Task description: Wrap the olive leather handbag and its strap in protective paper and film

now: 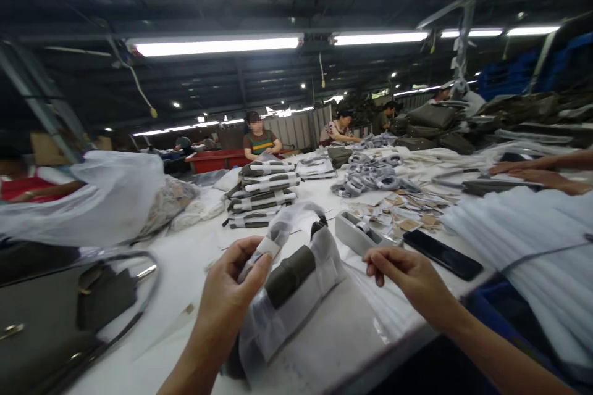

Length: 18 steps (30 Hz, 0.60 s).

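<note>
The left hand [231,287] is raised at the near middle of the table [333,345], closed on the white wrapping [278,237] of a dark strap [290,274]. The right hand [407,274], loosely curled and empty, is held near the tape dispenser [356,231].

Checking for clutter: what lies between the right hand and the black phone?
In the head view, only bare white table separates the right hand from the phone; the grey tape dispenser sits just behind that gap.

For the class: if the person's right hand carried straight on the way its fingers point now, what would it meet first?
The right hand points left across the white table, so it would probably first meet the wrapped dark strap bundle; depth is uncertain.
</note>
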### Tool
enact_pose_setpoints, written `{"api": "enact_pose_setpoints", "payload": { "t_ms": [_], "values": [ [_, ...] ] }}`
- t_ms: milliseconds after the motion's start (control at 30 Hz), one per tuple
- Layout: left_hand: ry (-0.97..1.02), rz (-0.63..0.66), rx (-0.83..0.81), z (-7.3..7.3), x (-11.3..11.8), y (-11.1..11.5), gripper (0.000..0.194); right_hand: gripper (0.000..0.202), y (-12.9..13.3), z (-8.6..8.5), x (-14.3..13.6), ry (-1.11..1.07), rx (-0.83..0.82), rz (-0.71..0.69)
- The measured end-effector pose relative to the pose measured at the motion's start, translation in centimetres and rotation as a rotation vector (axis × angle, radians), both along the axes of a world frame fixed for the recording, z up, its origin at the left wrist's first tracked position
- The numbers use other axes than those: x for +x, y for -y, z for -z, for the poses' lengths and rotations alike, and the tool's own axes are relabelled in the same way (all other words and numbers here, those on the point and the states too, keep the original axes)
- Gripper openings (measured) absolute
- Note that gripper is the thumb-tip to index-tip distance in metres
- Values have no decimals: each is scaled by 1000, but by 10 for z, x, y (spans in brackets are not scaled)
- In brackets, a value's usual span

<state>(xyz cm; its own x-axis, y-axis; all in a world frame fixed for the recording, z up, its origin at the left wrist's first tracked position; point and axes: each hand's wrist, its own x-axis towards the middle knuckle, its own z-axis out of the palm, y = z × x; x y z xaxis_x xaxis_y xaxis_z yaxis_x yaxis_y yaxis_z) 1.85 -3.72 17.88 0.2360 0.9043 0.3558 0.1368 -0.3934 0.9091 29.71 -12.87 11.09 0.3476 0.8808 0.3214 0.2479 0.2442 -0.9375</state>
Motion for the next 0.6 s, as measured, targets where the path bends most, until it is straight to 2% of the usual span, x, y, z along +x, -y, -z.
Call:
{"api": "enact_pose_setpoints", "payload": {
  "t_ms": [133,267,467,533,600],
  "values": [
    [-45,3,76,2,3,5,33,36,-8,-34,-67,-26,111,-224],
    [-47,-8,131,4,4,8,29,35,-25,-50,-106,-41,163,-298],
    [-124,-21,190,9,0,12,35,41,-42,-50,-122,-116,79,-272],
    [-164,-35,195,16,-5,8,44,40,-41,-50,-122,-160,33,-308],
    [-174,-111,183,26,-9,-2,50,39,-42,-48,-121,-194,-5,-350]
  ]
}}
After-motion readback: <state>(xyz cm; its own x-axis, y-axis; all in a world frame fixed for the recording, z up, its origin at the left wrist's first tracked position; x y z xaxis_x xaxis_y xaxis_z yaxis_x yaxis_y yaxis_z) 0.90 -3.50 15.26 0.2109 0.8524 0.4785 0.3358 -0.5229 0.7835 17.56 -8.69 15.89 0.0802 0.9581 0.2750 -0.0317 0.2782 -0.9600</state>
